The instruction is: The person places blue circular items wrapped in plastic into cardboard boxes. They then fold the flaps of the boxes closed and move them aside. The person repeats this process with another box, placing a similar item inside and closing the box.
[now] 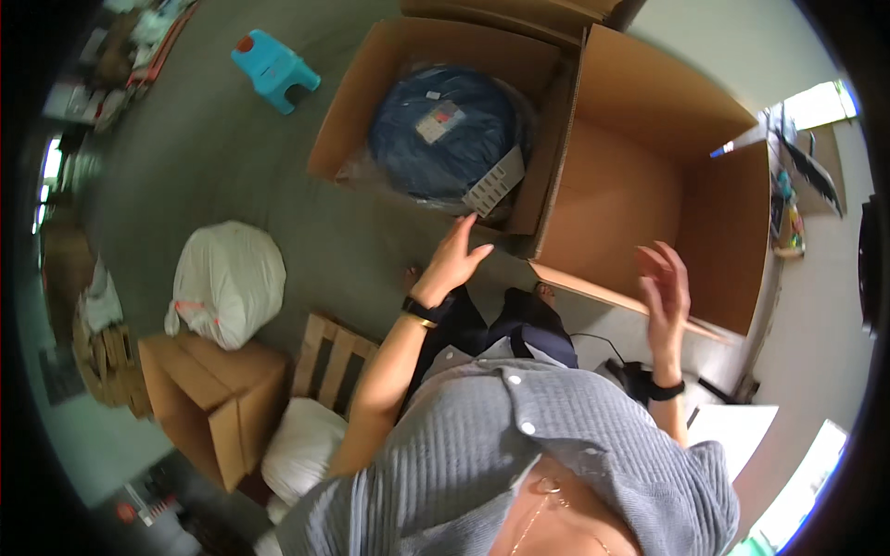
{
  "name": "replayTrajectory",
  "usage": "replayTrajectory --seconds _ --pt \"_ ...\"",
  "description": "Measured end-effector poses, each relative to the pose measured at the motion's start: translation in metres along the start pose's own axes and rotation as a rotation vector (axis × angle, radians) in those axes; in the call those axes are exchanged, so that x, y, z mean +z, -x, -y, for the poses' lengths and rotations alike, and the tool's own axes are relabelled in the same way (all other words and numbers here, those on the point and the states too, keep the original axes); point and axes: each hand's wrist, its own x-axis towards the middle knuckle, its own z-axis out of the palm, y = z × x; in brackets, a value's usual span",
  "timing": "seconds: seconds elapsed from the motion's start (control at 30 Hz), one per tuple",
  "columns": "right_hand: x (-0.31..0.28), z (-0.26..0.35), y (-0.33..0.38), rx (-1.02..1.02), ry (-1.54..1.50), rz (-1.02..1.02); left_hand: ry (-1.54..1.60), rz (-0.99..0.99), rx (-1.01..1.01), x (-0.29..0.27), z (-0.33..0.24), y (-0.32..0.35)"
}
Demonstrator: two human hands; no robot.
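While the left hand [451,262] slants toward a carton [355,102], the right hand [664,292] half-curls — thumbs and fingers apart.

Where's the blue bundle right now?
In the head view, the blue bundle is at upper centre, inside an open cardboard box beyond the left hand, with another open box to the right.

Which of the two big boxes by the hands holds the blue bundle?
The left box, just beyond the left hand: the round blue bundle sits inside. The right box shows bare cardboard.
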Motion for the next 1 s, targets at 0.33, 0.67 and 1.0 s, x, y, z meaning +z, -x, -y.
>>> replayTrajectory --seconds 0.33,0.67,1.0 --pt "0.301 -0.023 -0.067 0.557 -0.855 0.216 -0.042 0.057 -0.363 -0.233 0.167 0.067" --pt "0.328 -0.282 -0.219 1.007 -0.798 -0.35 0.121 0.155 -0.274 -0.213 0.16 -0.005" --pt "0.34 -0.469 -0.217 1.317 -0.353 -0.256 0.357 0.333 -0.43 -0.157 0.184 -0.056"
